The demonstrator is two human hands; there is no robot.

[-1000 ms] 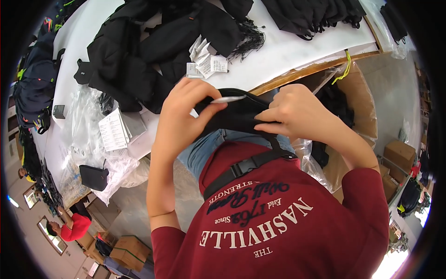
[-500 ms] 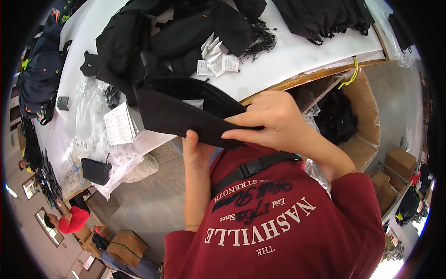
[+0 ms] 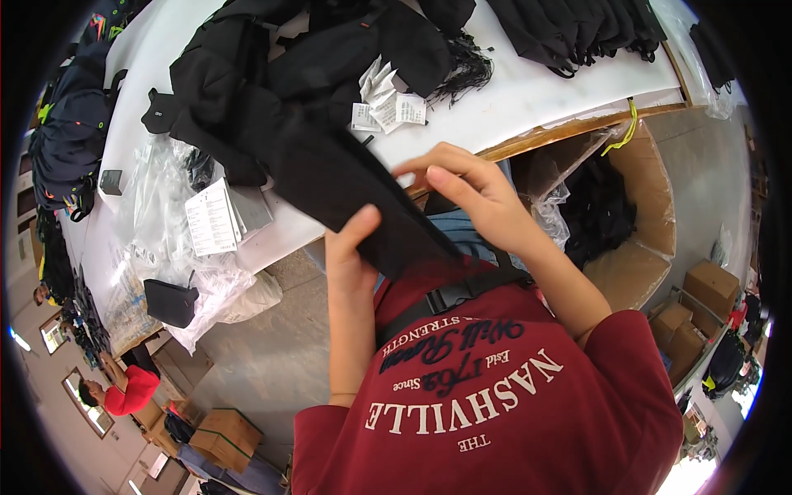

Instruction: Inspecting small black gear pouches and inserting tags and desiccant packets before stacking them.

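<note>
A black fabric pouch (image 3: 355, 190), flat and long, is stretched at a slant between the table edge and my body. My left hand (image 3: 353, 243) grips its near side with the thumb on top; the other fingers are hidden beneath. Just off the pouch's right edge, my right hand (image 3: 474, 194) has thumb and forefinger apart, nothing seen between them. Beyond the pouch lies a heap of black bags (image 3: 223, 91), with white labels (image 3: 389, 103) and black cords (image 3: 462, 70) beside it.
The white table (image 3: 495, 107) has a wooden edge. On its left are clear plastic bags (image 3: 153, 214), printed cards (image 3: 211, 221) and a small black pouch (image 3: 170, 303). An open carton (image 3: 656, 186) stands right, below stacked black bags (image 3: 577, 33). A person in red (image 3: 132, 390) is far left.
The pouch's opening has closed up and it now lies flatter, turned steeper. My right hand has let go of its edge and moved slightly up; my left thumb has shifted up along it.
</note>
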